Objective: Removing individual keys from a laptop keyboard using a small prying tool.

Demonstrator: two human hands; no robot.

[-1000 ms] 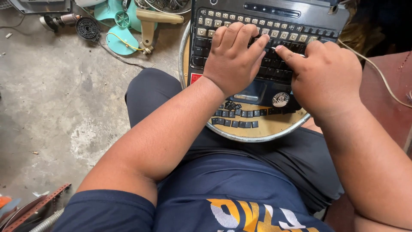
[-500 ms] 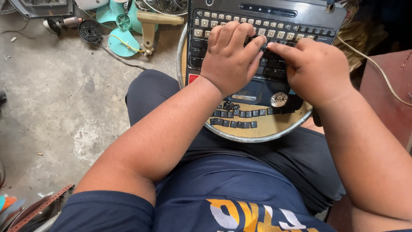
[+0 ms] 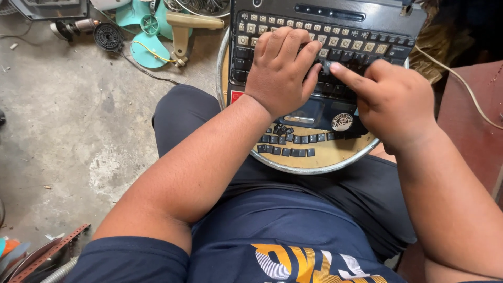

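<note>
Barely shifted, both hands (left (image 3: pixel 280 71), right (image 3: pixel 390 99)) press fingers on the keyboard (image 3: pixel 335 31), holding nothing

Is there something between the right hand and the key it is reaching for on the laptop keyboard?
Nothing visible is. The right hand has its forefinger tip already on a dark key of the laptop keyboard, and the left hand rests beside it, not across it.

Head view, steeply downward (close)
</note>
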